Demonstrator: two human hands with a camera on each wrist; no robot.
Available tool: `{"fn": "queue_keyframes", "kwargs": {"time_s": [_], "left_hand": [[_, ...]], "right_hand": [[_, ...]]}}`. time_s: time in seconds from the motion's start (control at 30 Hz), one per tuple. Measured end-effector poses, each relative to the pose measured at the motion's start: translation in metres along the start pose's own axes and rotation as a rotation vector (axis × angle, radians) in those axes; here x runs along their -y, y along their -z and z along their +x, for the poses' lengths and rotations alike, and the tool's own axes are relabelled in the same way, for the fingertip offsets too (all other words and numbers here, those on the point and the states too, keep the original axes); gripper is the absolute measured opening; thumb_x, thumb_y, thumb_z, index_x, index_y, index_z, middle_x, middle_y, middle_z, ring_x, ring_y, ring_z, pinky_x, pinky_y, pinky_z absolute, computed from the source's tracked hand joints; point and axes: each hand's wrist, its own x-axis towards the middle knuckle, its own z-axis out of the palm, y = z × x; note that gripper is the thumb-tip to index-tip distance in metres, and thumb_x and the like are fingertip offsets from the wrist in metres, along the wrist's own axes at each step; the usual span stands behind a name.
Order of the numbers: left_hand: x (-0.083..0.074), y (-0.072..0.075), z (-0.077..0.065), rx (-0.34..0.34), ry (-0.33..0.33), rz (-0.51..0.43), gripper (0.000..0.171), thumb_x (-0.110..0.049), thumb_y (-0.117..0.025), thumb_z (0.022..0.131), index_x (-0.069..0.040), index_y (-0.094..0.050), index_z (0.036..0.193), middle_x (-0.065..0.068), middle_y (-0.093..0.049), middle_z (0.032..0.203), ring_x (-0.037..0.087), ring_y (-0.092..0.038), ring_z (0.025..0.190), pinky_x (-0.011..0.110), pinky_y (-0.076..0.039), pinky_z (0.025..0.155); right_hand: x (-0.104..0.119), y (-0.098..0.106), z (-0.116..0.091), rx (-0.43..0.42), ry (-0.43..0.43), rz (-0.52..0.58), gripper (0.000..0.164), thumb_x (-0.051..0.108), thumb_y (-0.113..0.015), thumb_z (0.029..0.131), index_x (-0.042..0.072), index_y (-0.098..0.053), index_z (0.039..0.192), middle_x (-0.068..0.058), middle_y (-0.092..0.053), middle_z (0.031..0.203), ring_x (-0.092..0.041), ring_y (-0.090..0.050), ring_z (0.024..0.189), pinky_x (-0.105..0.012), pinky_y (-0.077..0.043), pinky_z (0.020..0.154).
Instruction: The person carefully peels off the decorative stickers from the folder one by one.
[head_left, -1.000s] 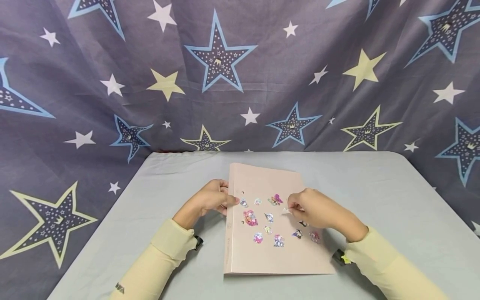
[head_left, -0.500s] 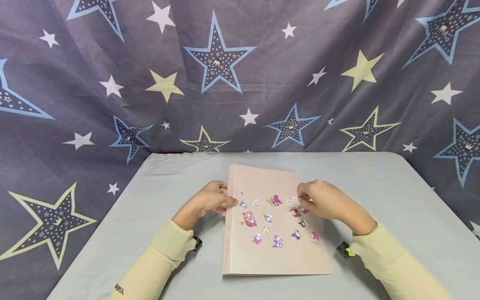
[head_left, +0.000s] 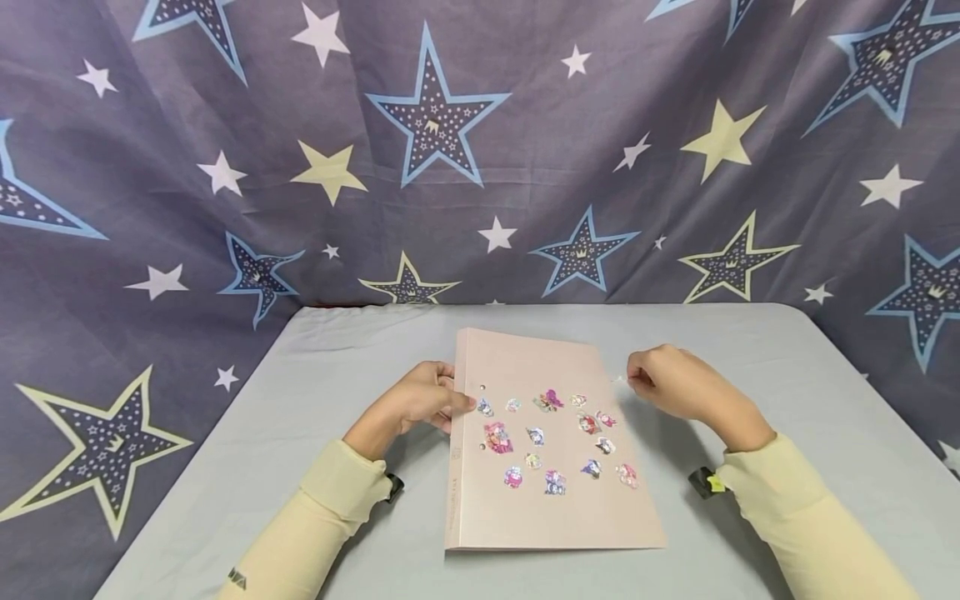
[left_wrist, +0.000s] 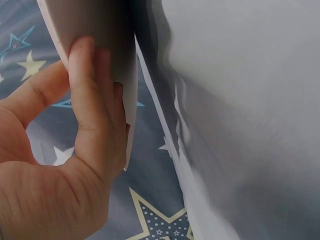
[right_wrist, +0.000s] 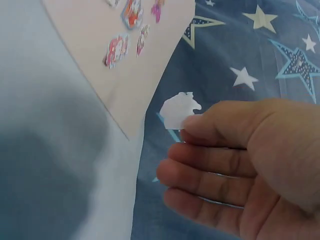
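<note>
A pale pink folder (head_left: 540, 521) lies on the table, its cover dotted with several small shiny cartoon stickers (head_left: 498, 437). At its spine, my left hand (head_left: 420, 398) grips the edge, thumb on the cover; the left wrist view shows the fingers (left_wrist: 90, 115) against the folder's side (left_wrist: 112, 30). Off the folder's right edge, my right hand (head_left: 675, 383) pinches a small sticker (right_wrist: 177, 111) between thumb and forefinger. Its plain white side faces the right wrist camera; the printed side is hidden.
The table (head_left: 750, 358) wears a light grey cloth. Behind it hangs a dark curtain (head_left: 480, 233) printed with stars. Two small metal rivets sit beside the folder's spine, near the left thumb.
My right hand has lifted away from the cover toward the right and back, past the folder's edge, with the sticker in its fingers, uncovering stickers on the right side. The left hand stays put.
</note>
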Motion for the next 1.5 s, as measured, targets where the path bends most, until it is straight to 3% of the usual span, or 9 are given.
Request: {"fn": "queue_keyframes", "kwargs": {"time_s": [0.8,1.17,1.5], "left_hand": [[0.003,0.003,0.002,0.024,-0.005,-0.002,0.043,-0.003,-0.073,0.080,0.004,-0.052,0.116,0.019,-0.064,0.093,0.026,-0.068,0.068,0.036,-0.060,0.055],[0.004,0.003,0.002,0.027,-0.004,-0.010,0.043,-0.003,-0.073,0.079,0.004,-0.051,0.115,0.019,-0.064,0.094,0.027,-0.069,0.070,0.037,-0.060,0.057],[0.002,0.002,0.002,0.020,0.006,-0.016,0.047,-0.002,-0.074,0.079,0.004,-0.049,0.117,0.018,-0.061,0.094,0.027,-0.068,0.071,0.037,-0.060,0.057]], "right_hand": [[-0.028,-0.008,-0.009,0.135,-0.190,-0.089,0.025,0.001,-0.056,0.081,0.016,-0.048,0.064,0.002,-0.042,0.057,-0.013,-0.039,0.051,-0.024,-0.031,0.046],[-0.025,-0.015,-0.009,0.180,-0.179,-0.058,0.028,0.000,-0.060,0.079,0.017,-0.046,0.061,0.002,-0.042,0.057,-0.013,-0.039,0.052,-0.024,-0.031,0.047],[-0.022,-0.015,-0.007,0.266,-0.179,-0.023,0.017,0.003,-0.065,0.079,0.016,-0.060,0.070,0.005,-0.054,0.070,-0.015,-0.048,0.069,-0.030,-0.045,0.059]]}}
